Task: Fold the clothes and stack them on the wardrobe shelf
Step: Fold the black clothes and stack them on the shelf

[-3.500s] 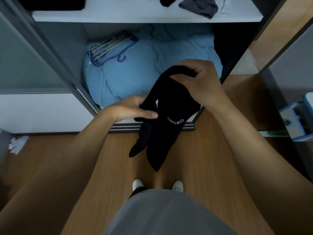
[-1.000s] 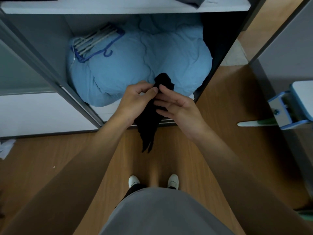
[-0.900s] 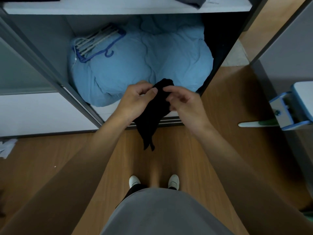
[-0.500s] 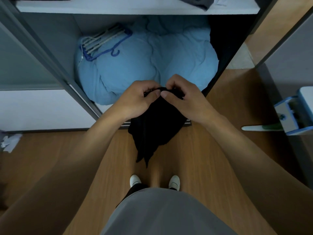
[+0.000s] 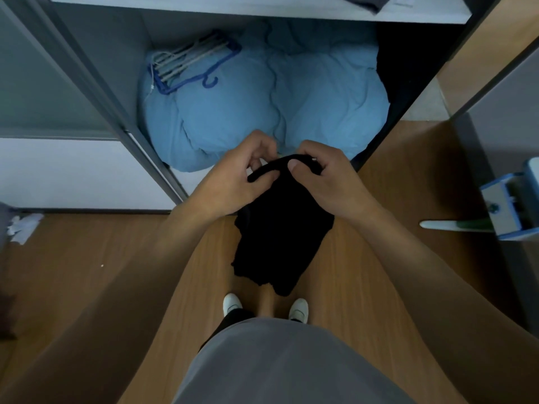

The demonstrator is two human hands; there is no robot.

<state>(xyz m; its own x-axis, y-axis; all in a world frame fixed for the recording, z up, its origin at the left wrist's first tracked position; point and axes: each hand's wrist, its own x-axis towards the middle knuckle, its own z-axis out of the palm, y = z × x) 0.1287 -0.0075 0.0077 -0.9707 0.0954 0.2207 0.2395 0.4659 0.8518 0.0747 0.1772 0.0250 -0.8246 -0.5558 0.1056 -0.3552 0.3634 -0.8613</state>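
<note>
A: How far along is the person?

B: Mid-fold, it seems. The left hand [image 5: 233,182] and right hand [image 5: 329,179] each pinch the rolled top edge of the black garment [image 5: 280,237], thumbs on the near side and close together. The garment hangs bunched in the air in front of the wardrobe [image 5: 96,83], above the floor [image 5: 87,272], and is not yet a flat, tidy fold.

A: And the shelf [image 5: 262,11]?

B: Only its front edge shows. A grey cloth [image 5: 370,2] lies on it at the right, cut off by the frame, so whether it is folded cannot be told. Finishing the fold and stacking the garment up there is left to do.

A: Counts?

B: Two hands, one black garment, one grey cloth. Below the shelf there is one blue duvet [image 5: 262,112] with a bundle of hangers [image 5: 186,65] on it, too tightly packed to count.
</note>
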